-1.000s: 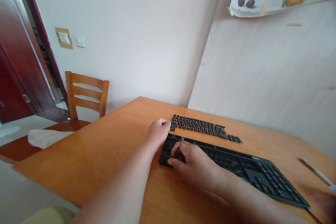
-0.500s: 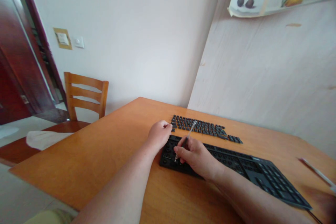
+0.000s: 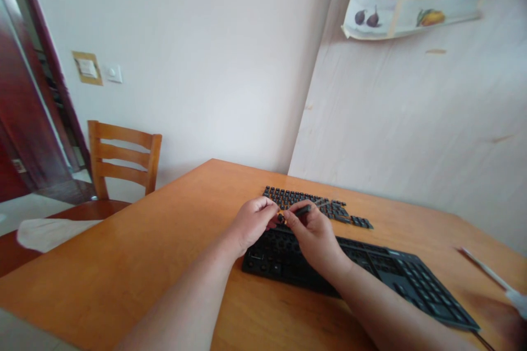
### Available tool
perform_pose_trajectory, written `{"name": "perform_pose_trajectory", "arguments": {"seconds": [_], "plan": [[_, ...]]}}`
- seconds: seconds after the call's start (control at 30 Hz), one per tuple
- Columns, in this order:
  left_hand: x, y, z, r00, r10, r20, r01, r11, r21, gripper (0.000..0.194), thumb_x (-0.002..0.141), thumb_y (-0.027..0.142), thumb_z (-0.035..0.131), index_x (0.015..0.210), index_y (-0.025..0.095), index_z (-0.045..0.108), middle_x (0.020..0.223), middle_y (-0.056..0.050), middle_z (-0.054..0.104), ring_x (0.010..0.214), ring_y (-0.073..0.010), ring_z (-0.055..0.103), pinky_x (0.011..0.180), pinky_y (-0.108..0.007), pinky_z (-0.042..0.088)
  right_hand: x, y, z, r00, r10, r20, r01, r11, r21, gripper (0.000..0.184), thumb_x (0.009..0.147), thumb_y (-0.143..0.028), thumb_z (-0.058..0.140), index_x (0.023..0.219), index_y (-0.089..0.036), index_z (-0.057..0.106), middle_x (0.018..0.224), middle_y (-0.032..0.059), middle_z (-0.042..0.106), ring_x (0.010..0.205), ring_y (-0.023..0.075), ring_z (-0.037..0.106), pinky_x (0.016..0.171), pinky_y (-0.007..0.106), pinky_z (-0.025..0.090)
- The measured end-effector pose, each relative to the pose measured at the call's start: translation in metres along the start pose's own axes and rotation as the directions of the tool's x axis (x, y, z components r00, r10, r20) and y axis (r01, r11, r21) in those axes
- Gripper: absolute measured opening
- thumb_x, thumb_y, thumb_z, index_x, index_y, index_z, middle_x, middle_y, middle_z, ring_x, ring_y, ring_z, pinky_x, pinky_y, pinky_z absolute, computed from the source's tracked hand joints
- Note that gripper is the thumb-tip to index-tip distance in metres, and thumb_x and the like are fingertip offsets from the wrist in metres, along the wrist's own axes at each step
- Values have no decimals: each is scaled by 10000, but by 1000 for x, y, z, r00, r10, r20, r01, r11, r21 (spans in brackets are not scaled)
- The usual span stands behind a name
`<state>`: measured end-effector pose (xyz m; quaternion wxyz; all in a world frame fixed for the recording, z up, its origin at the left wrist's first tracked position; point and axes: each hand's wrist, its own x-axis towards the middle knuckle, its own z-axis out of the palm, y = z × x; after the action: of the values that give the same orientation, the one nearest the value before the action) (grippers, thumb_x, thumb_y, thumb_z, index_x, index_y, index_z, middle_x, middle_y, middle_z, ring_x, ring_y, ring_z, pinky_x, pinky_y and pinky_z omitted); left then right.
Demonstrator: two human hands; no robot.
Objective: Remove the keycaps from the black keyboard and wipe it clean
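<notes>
A black keyboard lies on the table, many of its keycaps gone from the left and middle parts. Just above its back edge my two hands meet. My right hand is closed round the dark handle of a wire keycap puller, whose thin wires point away to the right. Between the fingertips of both hands is a small black keycap. My left hand is pinched at this keycap, its fingertips partly hidden. Behind the keyboard, loose keycaps are laid out in rows.
The wooden table runs back to the wall. A thin pale stick-like object lies at the right, near a cable leaving the keyboard. A wooden chair stands at the left side. A fruit picture hangs above.
My right hand has lifted the puller off the keyboard's left end and tipped it over, towards my left hand. Both hands have come together at a keycap. The view has shifted slightly.
</notes>
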<state>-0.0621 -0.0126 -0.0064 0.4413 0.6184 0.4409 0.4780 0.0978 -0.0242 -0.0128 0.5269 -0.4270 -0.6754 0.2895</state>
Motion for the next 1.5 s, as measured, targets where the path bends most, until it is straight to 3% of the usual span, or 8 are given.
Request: {"name": "perform_pose_trajectory", "arguments": {"seconds": [0.2, 0.47, 0.77, 1.0, 1.2, 1.33, 1.5], "plan": [[1, -6, 1, 1000, -17, 15, 18, 999, -51, 135, 732, 291, 646, 813, 185, 634, 705, 15, 635, 655, -120, 575, 623, -225, 444, -3, -2, 3, 999, -11, 49, 12, 1000, -25, 211, 875, -409, 589, 913, -210, 531, 763, 13, 624, 685, 165, 598, 638, 280, 467], [1, -7, 2, 999, -16, -41, 14, 999, -50, 79, 703, 230, 624, 759, 178, 602, 638, 33, 585, 596, -107, 523, 566, -209, 390, -3, 0, 5, 998, -49, -24, 45, 989, -138, 143, 862, -336, 582, 887, -194, 585, 787, 28, 640, 677, 158, 570, 587, 261, 421], [3, -8, 4, 994, 20, -111, -22, 1000, -16, 58, 685, 203, 607, 740, 186, 600, 609, 37, 581, 576, -114, 525, 548, -214, 372, -2, 2, 8, 994, -77, -77, 64, 984, -164, 123, 859, -318, 582, 869, -196, 594, 737, 11, 632, 659, 160, 578, 616, 268, 444], [3, -9, 4, 988, 21, -153, -22, 1000, -8, 58, 658, 189, 613, 716, 189, 605, 597, 35, 587, 570, -120, 528, 555, -221, 378, 0, 2, 3, 967, -252, -48, 218, 906, -364, 109, 880, -276, 535, 866, -192, 602, 866, 62, 640, 813, 196, 594, 722, 300, 458], [5, -13, 4, 989, 17, -146, -25, 998, -51, 48, 711, 219, 590, 752, 195, 597, 632, 19, 616, 614, -134, 570, 570, -227, 397, 11, 7, -11, 984, -109, -140, 63, 952, -300, 268, 915, -419, 505, 832, -185, 604, 713, 24, 618, 659, 173, 557, 633, 275, 423], [4, -12, 5, 994, 0, -105, -10, 996, -91, 71, 714, 230, 615, 770, 190, 593, 643, 13, 625, 625, -136, 588, 590, -234, 424, 14, 0, -16, 988, -153, -32, 136, 942, -307, 319, 957, -423, 431, 932, -181, 638, 772, 28, 637, 724, 170, 579, 690, 274, 426], [3, -9, 4, 998, -21, -67, 11, 990, -138, 107, 727, 251, 625, 802, 182, 596, 685, 3, 641, 651, -135, 600, 618, -243, 452, 14, -9, -18, 971, -115, 211, 188, 908, -374, 278, 904, -372, 532, 1075, -191, 656, 601, -42, 518, 558, 129, 484, 540, 232, 358]]}}
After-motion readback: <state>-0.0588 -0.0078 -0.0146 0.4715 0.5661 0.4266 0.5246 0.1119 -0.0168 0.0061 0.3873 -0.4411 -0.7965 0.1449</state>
